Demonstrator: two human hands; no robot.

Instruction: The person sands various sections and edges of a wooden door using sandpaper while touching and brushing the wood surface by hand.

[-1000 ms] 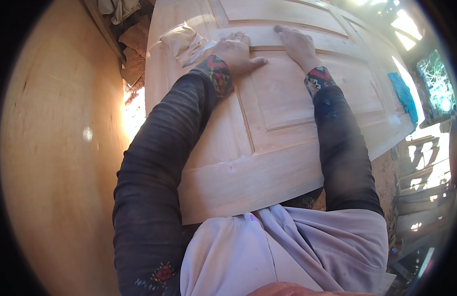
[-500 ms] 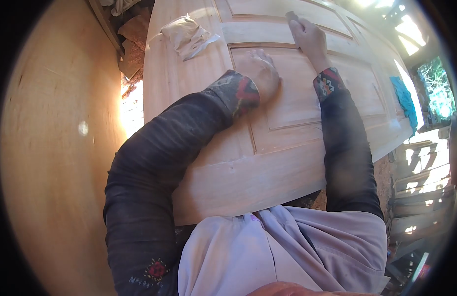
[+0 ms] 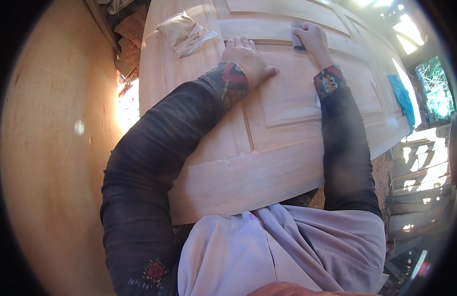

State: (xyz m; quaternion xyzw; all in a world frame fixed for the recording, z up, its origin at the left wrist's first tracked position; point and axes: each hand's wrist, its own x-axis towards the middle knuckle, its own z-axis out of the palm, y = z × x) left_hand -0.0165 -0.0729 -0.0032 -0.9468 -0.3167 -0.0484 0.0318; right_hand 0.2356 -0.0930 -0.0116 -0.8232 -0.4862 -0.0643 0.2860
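A pale wooden door (image 3: 228,180) with raised panels lies flat in front of me. My left hand (image 3: 248,60) rests palm down on it, fingers spread, near the upper left corner of the middle panel. Farther right, my right hand (image 3: 312,39) grips a small grey sanding piece (image 3: 298,37), perhaps folded sandpaper, against the rail above that panel. Left of my left hand, a crumpled cream cloth (image 3: 183,33) lies on the door.
A tall smooth wooden board (image 3: 60,148) stands along the left side. Blue-green cloth (image 3: 402,101) hangs over the door's right edge. Stacked wood pieces (image 3: 418,177) lie at the right, and brown scraps (image 3: 131,34) show behind the board.
My left hand slid toward me over the panel, then back up to its upper left corner. My right hand moved right, and the grey piece in it has come into fuller view.
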